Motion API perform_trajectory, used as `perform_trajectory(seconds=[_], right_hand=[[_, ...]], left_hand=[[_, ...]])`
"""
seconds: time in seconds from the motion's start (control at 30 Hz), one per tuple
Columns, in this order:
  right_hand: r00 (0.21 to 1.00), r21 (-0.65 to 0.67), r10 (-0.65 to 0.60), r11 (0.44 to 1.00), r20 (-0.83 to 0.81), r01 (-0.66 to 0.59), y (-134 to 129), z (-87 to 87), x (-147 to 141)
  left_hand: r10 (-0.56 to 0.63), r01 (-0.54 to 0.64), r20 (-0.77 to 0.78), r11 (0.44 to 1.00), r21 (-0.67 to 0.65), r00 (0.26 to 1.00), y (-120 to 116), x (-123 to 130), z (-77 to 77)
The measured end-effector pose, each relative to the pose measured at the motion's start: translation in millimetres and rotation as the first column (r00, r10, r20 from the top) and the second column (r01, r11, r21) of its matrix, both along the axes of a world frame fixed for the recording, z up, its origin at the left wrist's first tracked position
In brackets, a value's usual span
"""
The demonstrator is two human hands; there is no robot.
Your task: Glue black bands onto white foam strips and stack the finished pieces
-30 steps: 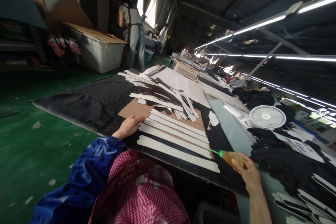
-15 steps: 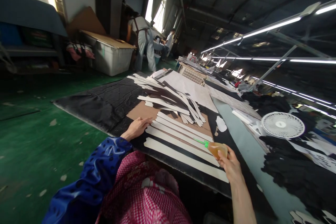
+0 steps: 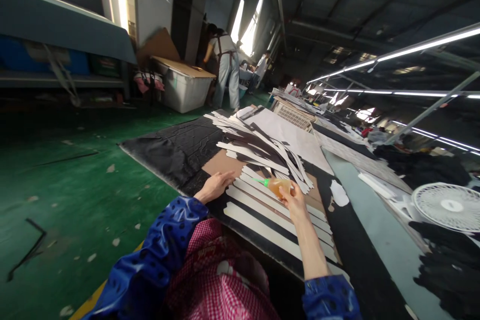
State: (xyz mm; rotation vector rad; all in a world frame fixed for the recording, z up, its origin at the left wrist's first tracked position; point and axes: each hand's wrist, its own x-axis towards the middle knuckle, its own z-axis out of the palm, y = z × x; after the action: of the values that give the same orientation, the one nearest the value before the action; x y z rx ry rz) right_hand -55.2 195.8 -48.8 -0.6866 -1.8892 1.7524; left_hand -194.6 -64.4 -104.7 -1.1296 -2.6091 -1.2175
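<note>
My right hand point(image 3: 294, 201) grips a squeeze bottle point(image 3: 278, 187) of amber liquid, tilted sideways. Its thin green nozzle points left, just over the upper strips of a row. The row is made of several long white strips point(image 3: 262, 231) laid side by side, partly hidden under my right forearm. At their left ends rests my left hand point(image 3: 215, 187), fingers stretched out over the edge of a brown cardboard sheet point(image 3: 219, 164). Behind the row lies a loose pile of white and dark strips point(image 3: 255, 156).
A black cover point(image 3: 161, 152) spreads under the work. To the right are a white scrap point(image 3: 339, 193), a white fan point(image 3: 450, 205) and dark cloth point(image 3: 442, 260). A plastic crate point(image 3: 292, 116) stands beyond. A person point(image 3: 227, 62) bends beside a large grey bin point(image 3: 187, 91).
My right hand has carried the bottle left and up along the strips, toward their left ends. My left hand stays by the strip ends. The whole view has swung left.
</note>
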Motion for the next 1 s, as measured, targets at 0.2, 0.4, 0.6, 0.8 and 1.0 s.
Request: perform_trajectory(seconds=[0.2,0.4,0.6,0.8,1.0], right_hand=[[0.999,0.055,0.033,0.998,0.034,-0.035,-14,-5.9,-18],[0.999,0.103,0.022,0.994,0.050,-0.027,-7,-9.6,-14],[0.999,0.094,-0.022,0.995,0.040,0.019,7,-14.2,-1],[0.999,0.017,-0.035,0.999,-0.004,0.035,6,-16.6,-2],[1.000,0.022,-0.004,1.000,-0.015,0.004,-9,-12.4,-16]], left_hand=[[0.026,-0.027,-0.011,0.999,-0.039,1.000,1,0,-2.8],[0.026,-0.027,-0.012,0.997,-0.076,1.000,0,0,-1.9],[0.008,-0.005,-0.032,0.997,0.076,0.999,0,2,-3.3],[0.084,-0.062,-0.168,0.989,0.131,0.982,-5,14,5.8],[0.027,-0.028,-0.234,1.000,0.000,0.972,-22,22,42.2]])
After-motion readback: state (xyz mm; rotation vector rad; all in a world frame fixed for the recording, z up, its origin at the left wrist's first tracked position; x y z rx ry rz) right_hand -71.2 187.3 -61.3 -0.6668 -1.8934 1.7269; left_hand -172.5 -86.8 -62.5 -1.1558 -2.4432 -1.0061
